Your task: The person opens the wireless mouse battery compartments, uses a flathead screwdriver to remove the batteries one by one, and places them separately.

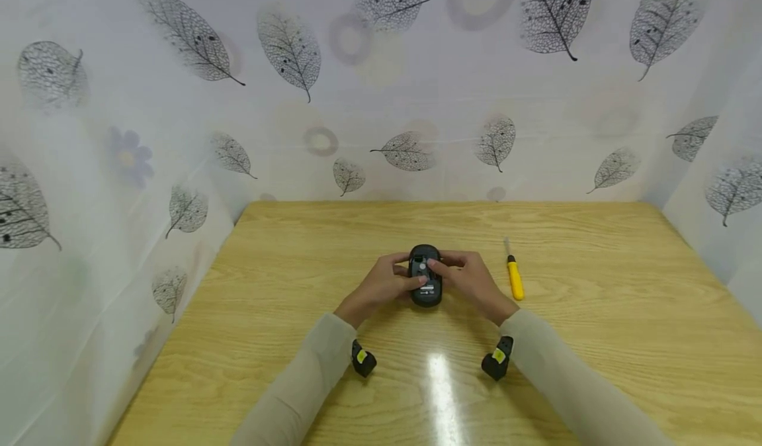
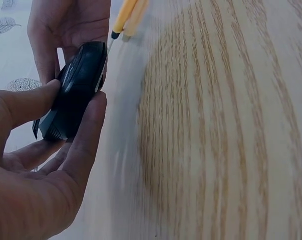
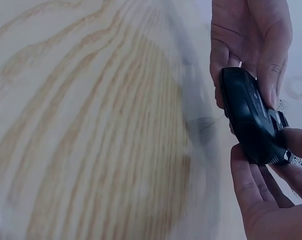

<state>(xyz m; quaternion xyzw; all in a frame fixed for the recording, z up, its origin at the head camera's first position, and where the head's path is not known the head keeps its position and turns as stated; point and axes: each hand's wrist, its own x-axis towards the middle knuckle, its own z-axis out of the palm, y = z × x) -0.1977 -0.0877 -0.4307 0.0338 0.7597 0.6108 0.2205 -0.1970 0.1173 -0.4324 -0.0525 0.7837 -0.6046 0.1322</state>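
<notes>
A black computer mouse (image 1: 427, 298) is held up above the table, its underside with the label facing the head camera. My left hand (image 1: 381, 284) grips it from the left, with the thumb lying on the underside. From the other side my right hand (image 1: 474, 282) holds it, thumb pressed on the underside near the far end. In the left wrist view a thin dark flap juts from one end of the mouse (image 2: 73, 102). The right wrist view shows fingers of both hands around the mouse (image 3: 248, 120); its top shell is partly hidden by them.
A screwdriver with a yellow handle (image 1: 515, 282) lies on the wooden table (image 1: 297, 247), right of the hands, its shaft pointing away. Leaf-patterned sheeting (image 1: 411, 95) stands behind the table and along both sides.
</notes>
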